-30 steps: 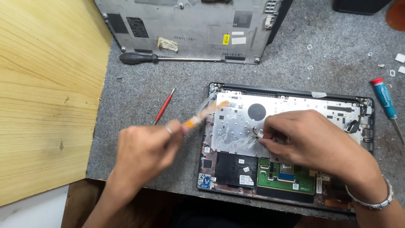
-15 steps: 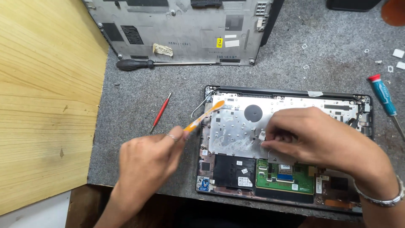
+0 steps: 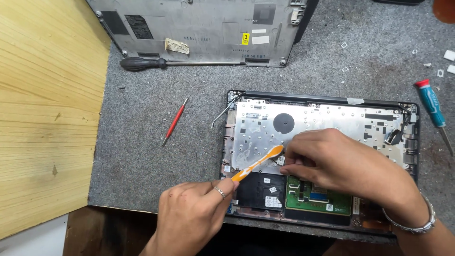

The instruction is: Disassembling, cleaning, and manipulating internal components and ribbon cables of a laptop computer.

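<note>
An opened laptop base (image 3: pixel 322 118) lies on the grey mat, its silver inner plate and a green circuit board (image 3: pixel 318 199) exposed. My left hand (image 3: pixel 192 213) grips an orange and white brush (image 3: pixel 258 163) by its handle; the brush head rests on the plate's lower edge. My right hand (image 3: pixel 341 163) lies on the plate, fingertips pinching a small part right beside the brush head. A ring is on my left hand and a metal bracelet on my right wrist.
A grey bottom cover (image 3: pixel 204 28) lies at the back with a black-handled screwdriver (image 3: pixel 142 63) in front of it. A thin red tool (image 3: pixel 174 122) lies left of the laptop, a teal screwdriver (image 3: pixel 432 106) at right. Wooden board (image 3: pixel 47 109) at left; small white bits at back right.
The brush head has moved down and right across the plate, from its upper left toward my right fingertips. My left hand dropped lower. The view shifted slightly.
</note>
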